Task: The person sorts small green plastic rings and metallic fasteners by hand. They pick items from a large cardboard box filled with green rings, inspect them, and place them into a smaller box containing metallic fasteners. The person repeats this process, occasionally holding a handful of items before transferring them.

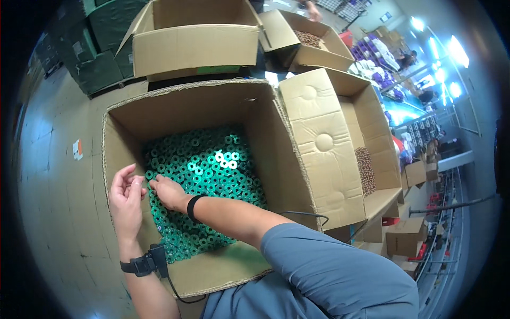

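Note:
A large open cardboard box (199,90) stands before me, with a bed of shiny green ring-shaped pieces (210,175), each with a hole in its middle, in the bottom. My right hand (169,192) reaches down to the left side of the pieces. Its fingers are drawn together, and the tips are hidden against the rings. At the box's left wall, my left hand (126,195) is held palm up with fingers curled in and thumb bent across. Whatever it holds, if anything, cannot be made out. A dark strap with a small device (146,262) circles the left wrist.
To the right, an open carton (366,101) holds small brown pieces (365,171) beside a cardboard flap (324,143). Behind are another open carton (196,48) and a box of brown pieces (313,38). Green covered stacks (106,69) stand at the far left.

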The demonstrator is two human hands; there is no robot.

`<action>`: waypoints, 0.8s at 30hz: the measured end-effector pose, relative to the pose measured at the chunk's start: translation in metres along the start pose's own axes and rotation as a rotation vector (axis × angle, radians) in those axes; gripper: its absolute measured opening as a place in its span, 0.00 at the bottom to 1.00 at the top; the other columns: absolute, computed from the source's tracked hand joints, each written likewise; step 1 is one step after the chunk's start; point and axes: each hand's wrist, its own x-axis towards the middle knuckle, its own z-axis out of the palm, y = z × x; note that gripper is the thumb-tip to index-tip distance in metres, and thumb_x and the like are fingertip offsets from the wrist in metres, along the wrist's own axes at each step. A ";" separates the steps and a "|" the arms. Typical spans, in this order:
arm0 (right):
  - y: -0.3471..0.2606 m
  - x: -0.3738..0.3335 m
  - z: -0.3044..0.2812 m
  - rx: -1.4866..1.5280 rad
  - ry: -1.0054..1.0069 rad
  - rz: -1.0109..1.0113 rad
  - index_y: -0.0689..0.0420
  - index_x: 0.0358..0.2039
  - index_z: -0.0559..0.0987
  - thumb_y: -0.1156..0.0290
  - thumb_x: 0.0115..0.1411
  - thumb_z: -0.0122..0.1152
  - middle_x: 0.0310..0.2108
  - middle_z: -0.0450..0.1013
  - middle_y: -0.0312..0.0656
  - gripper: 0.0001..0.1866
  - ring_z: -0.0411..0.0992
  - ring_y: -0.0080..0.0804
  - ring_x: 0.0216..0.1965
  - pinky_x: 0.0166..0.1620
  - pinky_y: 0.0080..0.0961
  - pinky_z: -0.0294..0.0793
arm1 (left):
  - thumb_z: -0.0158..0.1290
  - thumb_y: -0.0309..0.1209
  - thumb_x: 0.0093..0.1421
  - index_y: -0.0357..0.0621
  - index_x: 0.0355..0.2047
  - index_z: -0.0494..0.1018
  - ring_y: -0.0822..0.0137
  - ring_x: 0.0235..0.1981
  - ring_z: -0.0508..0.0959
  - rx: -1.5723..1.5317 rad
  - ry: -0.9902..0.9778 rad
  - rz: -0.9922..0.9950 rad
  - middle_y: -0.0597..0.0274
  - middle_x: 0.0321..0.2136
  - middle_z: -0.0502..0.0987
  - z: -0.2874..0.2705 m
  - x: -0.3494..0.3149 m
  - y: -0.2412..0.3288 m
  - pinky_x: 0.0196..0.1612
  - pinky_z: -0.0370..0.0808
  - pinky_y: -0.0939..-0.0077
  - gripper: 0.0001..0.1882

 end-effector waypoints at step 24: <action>0.026 -0.064 -0.082 0.403 -0.258 0.146 0.59 0.40 0.77 0.68 0.52 0.73 0.38 0.79 0.43 0.17 0.78 0.35 0.42 0.47 0.31 0.77 | 0.53 0.27 0.46 0.50 0.34 0.76 0.64 0.27 0.72 0.323 -0.335 1.241 0.61 0.32 0.75 0.022 -0.147 0.167 0.24 0.73 0.75 0.12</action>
